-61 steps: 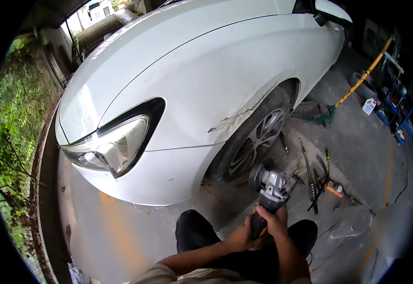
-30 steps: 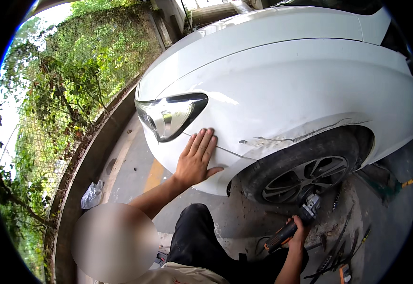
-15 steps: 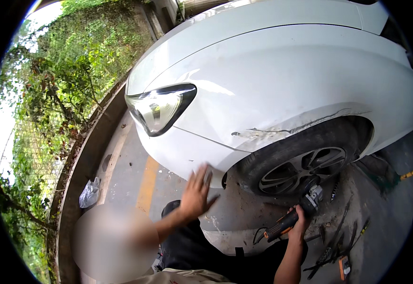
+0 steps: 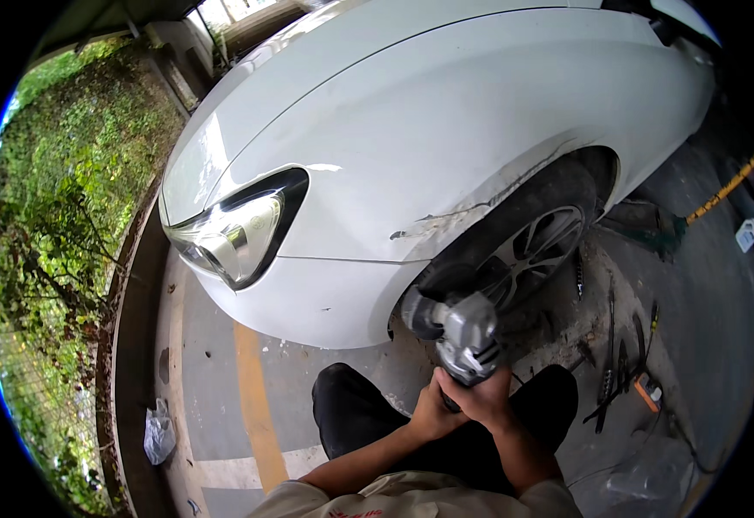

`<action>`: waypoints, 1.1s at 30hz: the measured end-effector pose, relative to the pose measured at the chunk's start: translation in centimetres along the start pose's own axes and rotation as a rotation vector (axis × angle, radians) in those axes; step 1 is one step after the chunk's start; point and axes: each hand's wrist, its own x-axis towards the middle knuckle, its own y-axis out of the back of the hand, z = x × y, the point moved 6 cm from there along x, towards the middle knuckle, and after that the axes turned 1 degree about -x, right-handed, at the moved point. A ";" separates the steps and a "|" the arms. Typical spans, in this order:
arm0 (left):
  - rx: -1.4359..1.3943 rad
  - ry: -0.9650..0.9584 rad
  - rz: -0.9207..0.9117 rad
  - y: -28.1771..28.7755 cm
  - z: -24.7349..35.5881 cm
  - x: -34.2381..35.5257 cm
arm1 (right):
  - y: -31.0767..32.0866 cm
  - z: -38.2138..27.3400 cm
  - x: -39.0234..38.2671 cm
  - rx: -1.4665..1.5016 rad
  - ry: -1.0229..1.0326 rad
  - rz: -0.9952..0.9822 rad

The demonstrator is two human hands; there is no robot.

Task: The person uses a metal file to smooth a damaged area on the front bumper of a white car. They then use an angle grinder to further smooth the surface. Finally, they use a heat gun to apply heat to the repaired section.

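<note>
a: grip first?
b: both hands closed. left hand and right hand wrapped round the dark body of an angle grinder, held up between the knees.
a: business end?
b: disc faces the car, in front of the bumper and wheel from this angle. touching or clear: cannot tell. spinning: cannot tell.
a: further out?
b: white car, scuffed, torn strip along the front upper edge of the wheel arch. wheel mounted.
a: how far along?
b: early, i'd judge. strip looks rough and creased, no filler or fresh paint seen on it; most of the work there seems left.
a: floor?
b: long dark bar and orange box toward its right edge. green-and-yellow jack behind the wheel. plastic bag at its left edge, by the low wall.
</note>
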 end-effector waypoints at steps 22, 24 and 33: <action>-0.161 -0.096 0.069 2.6 0.4 0.0 | -4.1 1.8 0.8 -0.206 0.007 -0.060; -0.172 -0.101 0.076 2.6 1.0 0.2 | -4.1 1.4 1.1 -0.199 0.012 -0.068; -0.151 -0.123 0.110 2.5 2.2 2.1 | -2.8 1.7 2.5 -0.177 -0.015 0.021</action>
